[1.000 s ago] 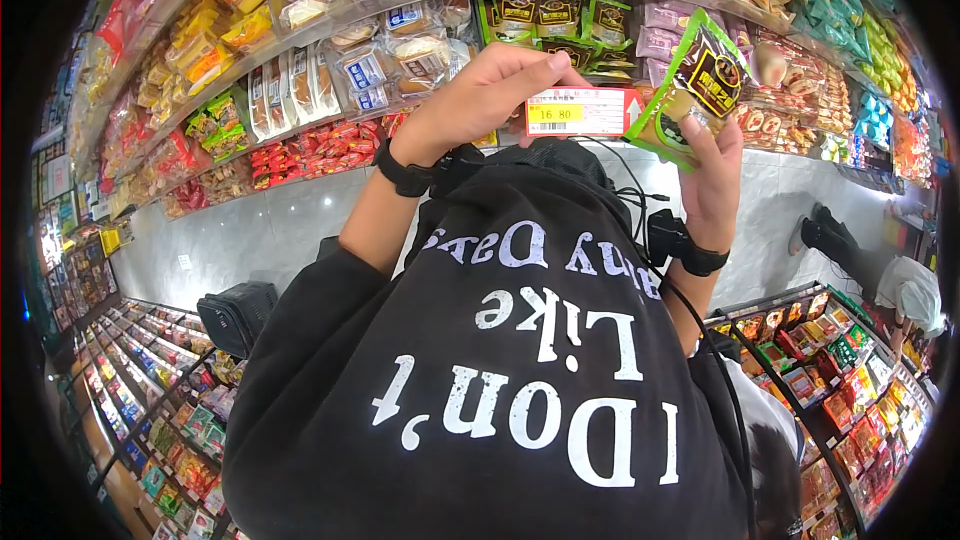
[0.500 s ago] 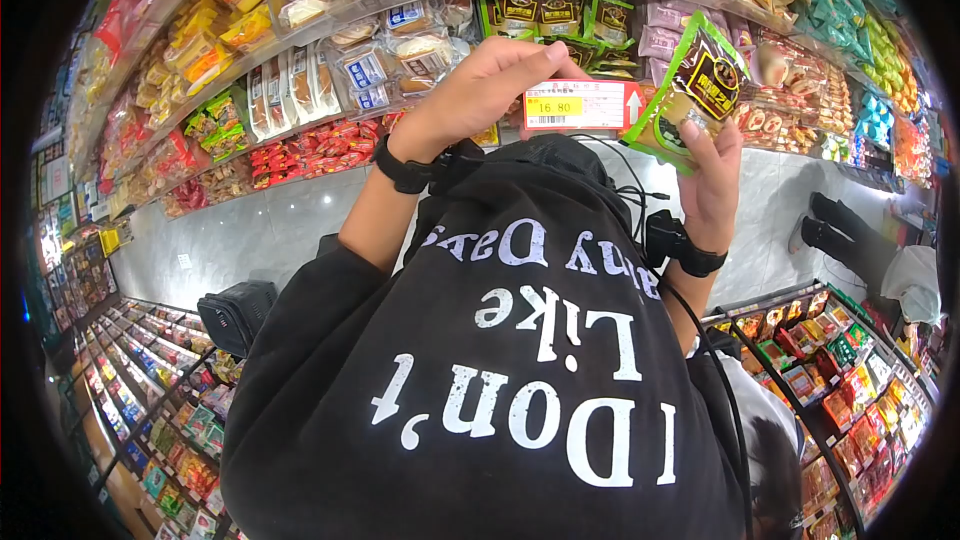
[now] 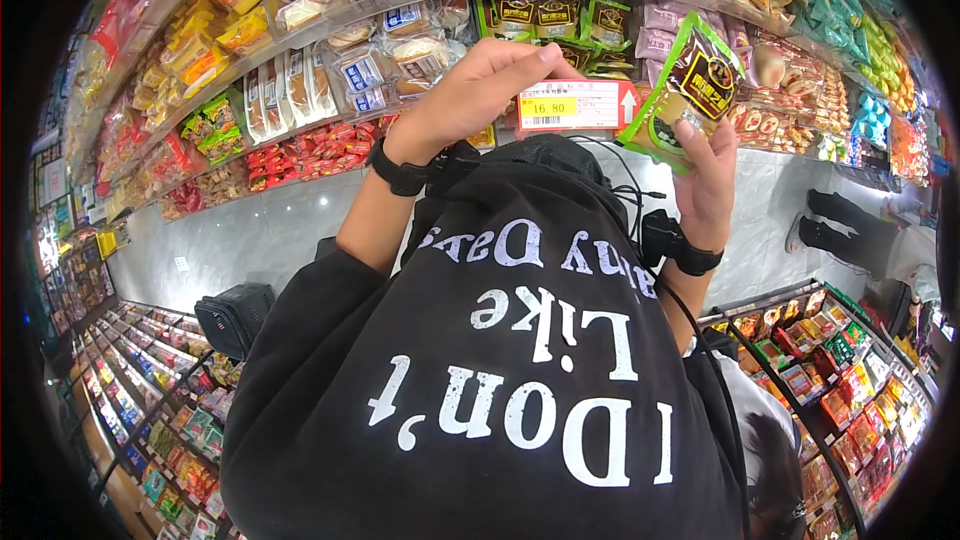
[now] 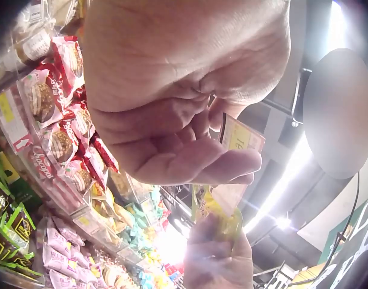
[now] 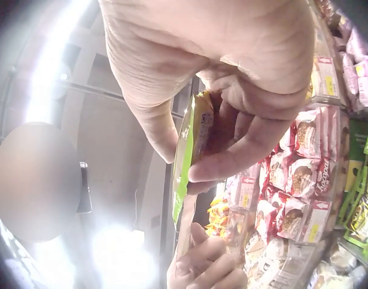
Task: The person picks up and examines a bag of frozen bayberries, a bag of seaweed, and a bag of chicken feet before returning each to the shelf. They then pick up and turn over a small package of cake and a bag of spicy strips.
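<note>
My left hand (image 3: 480, 90) pinches a red-and-white price tag (image 3: 585, 118) marked 16.80 on yellow, its right end up against a snack packet. In the left wrist view the curled fingers (image 4: 190, 162) hide part of the tag (image 4: 241, 137). The snack packet (image 3: 688, 90), green-edged with a dark label, leans upright in my right hand (image 3: 712, 175), its thumb across the front. Seen edge-on in the right wrist view, the packet (image 5: 187, 153) sits between thumb and fingers. Similar green packets (image 3: 540, 15) fill a shelf bin just beyond my hands.
Shelves of wrapped snacks curve across the front, with purple packets (image 3: 658, 43) beside the green ones. A black basket (image 3: 235, 320) is on the floor behind at left. Another person's dark-trousered legs (image 3: 845, 230) show at right, near a lower rack (image 3: 850, 380). Black cables (image 3: 630, 180) run near my right wrist.
Both hands keep their holds on the tag and the packet, almost still. The tag has tilted slightly and shifted a little left. The other person at right has changed position.
</note>
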`<state>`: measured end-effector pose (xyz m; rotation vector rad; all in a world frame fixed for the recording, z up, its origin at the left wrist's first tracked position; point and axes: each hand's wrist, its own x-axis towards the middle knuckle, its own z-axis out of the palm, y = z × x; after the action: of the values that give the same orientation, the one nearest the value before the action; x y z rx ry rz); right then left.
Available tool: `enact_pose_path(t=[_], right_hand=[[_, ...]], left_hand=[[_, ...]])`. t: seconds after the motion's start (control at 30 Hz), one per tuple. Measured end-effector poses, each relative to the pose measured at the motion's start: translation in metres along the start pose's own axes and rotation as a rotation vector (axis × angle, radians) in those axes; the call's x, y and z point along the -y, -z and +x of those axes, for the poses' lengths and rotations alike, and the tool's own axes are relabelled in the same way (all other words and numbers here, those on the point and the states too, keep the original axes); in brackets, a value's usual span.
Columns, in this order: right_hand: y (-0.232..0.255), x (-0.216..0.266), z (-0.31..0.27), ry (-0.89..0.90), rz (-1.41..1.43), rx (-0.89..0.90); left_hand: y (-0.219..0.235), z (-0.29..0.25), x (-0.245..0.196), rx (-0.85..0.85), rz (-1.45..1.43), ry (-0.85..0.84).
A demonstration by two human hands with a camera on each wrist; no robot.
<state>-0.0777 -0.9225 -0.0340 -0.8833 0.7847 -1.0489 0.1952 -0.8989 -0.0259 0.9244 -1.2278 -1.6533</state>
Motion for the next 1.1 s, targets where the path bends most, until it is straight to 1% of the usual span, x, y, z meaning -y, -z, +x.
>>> enact_pose_path(t=[0.13,0.23,0.33,0.37,0.43,0.53,0.63,0.73,0.8,0.87,0.97,1.07,1.1], right_hand=[[-0.005,0.001,0.000,0.014,-0.008,-0.014],[-0.007,0.001,0.001,0.011,-0.021,-0.023],[-0.004,-0.001,0.001,-0.006,-0.011,-0.020],[-0.001,-0.002,0.002,0.013,-0.055,-0.020],[0.008,-0.004,0.006,0.049,-0.143,-0.019],[0.027,-0.003,0.004,0.025,-0.101,-0.078],[0.039,-0.004,0.002,0.056,-0.048,-0.118],[0.041,-0.004,-0.001,0.054,-0.041,-0.136],[0.040,-0.006,-0.003,0.047,-0.043,-0.128],[0.040,-0.009,-0.004,0.044,-0.068,-0.154],[0.039,-0.009,-0.004,0.027,-0.070,-0.157],[0.039,-0.005,-0.005,0.044,-0.093,-0.146],[0.040,-0.005,-0.005,0.042,-0.089,-0.145]], left_hand=[[0.001,0.001,0.001,0.013,0.023,-0.048],[0.001,0.000,0.000,0.003,0.004,-0.008],[-0.004,-0.003,-0.017,0.082,0.121,0.067],[0.000,0.000,-0.010,0.071,0.199,0.013],[0.016,0.010,0.018,0.046,0.356,-0.095],[0.045,0.019,0.053,-0.249,1.187,-0.112],[0.073,0.026,0.105,-0.211,1.309,-0.102],[0.075,0.026,0.142,-0.193,1.320,-0.105],[0.080,0.028,0.164,-0.245,1.326,-0.095],[0.082,0.033,0.175,-0.313,1.347,-0.111],[0.084,0.040,0.186,-0.231,1.475,0.146],[0.091,0.041,0.205,-0.045,1.469,0.127],[0.092,0.044,0.211,0.028,1.546,0.244]])
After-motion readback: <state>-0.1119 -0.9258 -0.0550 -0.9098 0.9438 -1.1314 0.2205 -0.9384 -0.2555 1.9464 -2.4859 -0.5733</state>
